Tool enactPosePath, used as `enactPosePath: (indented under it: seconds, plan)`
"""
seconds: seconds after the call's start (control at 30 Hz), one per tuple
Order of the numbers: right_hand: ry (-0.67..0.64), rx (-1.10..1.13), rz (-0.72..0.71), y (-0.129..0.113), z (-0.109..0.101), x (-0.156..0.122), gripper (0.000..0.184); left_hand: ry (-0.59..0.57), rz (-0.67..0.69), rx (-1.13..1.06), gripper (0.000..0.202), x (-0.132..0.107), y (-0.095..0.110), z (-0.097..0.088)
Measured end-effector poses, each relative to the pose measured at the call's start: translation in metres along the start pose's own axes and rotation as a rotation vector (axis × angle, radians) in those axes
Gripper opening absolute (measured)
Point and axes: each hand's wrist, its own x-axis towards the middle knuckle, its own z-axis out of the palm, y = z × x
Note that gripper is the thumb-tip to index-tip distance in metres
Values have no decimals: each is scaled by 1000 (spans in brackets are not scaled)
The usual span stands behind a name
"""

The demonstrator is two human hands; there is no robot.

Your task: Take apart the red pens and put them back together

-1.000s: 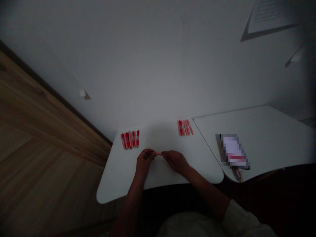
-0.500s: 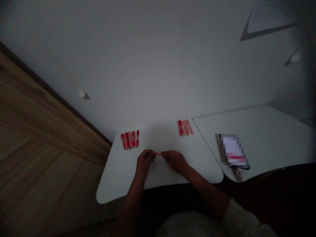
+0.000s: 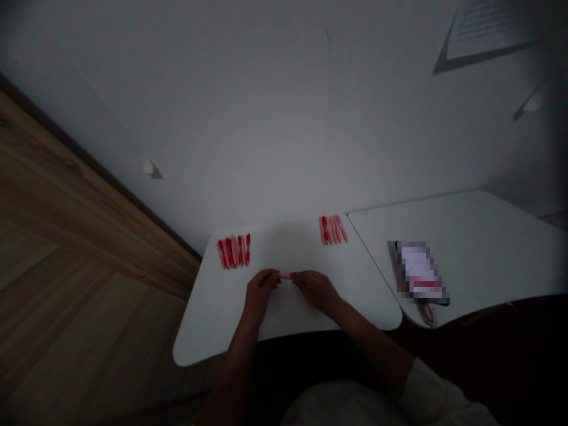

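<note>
Between my two hands, just above the white table (image 3: 213, 331), a pink pen (image 3: 285, 277) lies level from left to right. My left hand (image 3: 261, 290) pinches its left end, and my right hand (image 3: 316, 290) grips the right end, so only the middle shows. Beyond my left hand is a row of several red and pink pens (image 3: 234, 252) side by side. A second row of pens (image 3: 332, 229), mostly pink with a red one among them, lies farther back on the right.
A second white table (image 3: 470, 242) adjoins on the right, with a blurred-out phone (image 3: 421, 272) and a strap or cord (image 3: 428, 315) on it. A pale wall (image 3: 275, 118) rises behind the tables. Wooden boards (image 3: 66, 236) run along the left.
</note>
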Motion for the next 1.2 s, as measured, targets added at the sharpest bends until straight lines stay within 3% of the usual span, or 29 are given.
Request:
enactPosePath:
  seconds: [0.33,1.2]
  plan:
    - [6,-6,3,0,0,1,23,47,9,18,30,0,-1,3]
    - [6,20,-1,0,0,0,21,-11,24,61,26,-1,1,0]
